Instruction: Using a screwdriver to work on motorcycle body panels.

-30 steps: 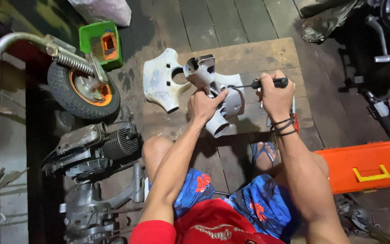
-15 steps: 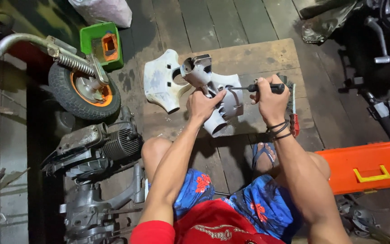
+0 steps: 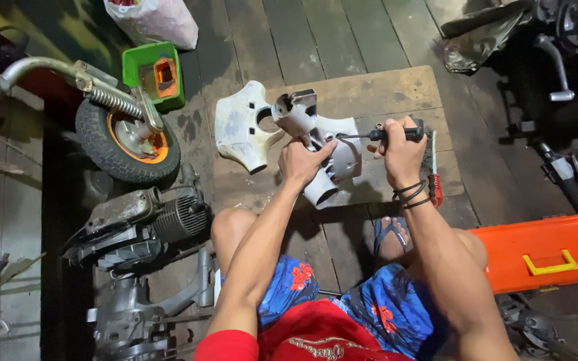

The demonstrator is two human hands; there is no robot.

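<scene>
Both bare arms are stretched forward from the body, elbows slightly bent. The left hand (image 3: 300,162) is laid palm-down with fingers spread and curled in a grip. The right hand (image 3: 403,148) is clenched into a fist, and dark bands are worn around its wrist.

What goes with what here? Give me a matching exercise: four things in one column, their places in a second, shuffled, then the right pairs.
Things:
1. toolbox
2. green tray
3. screwdriver
4. grey housing

Places:
A. in the right hand
B. on the floor near the person's right knee
C. under the left hand, on the wooden board
D. beyond the small wheel, by the white bag

Pairs: 1-B, 2-D, 3-A, 4-C
</scene>
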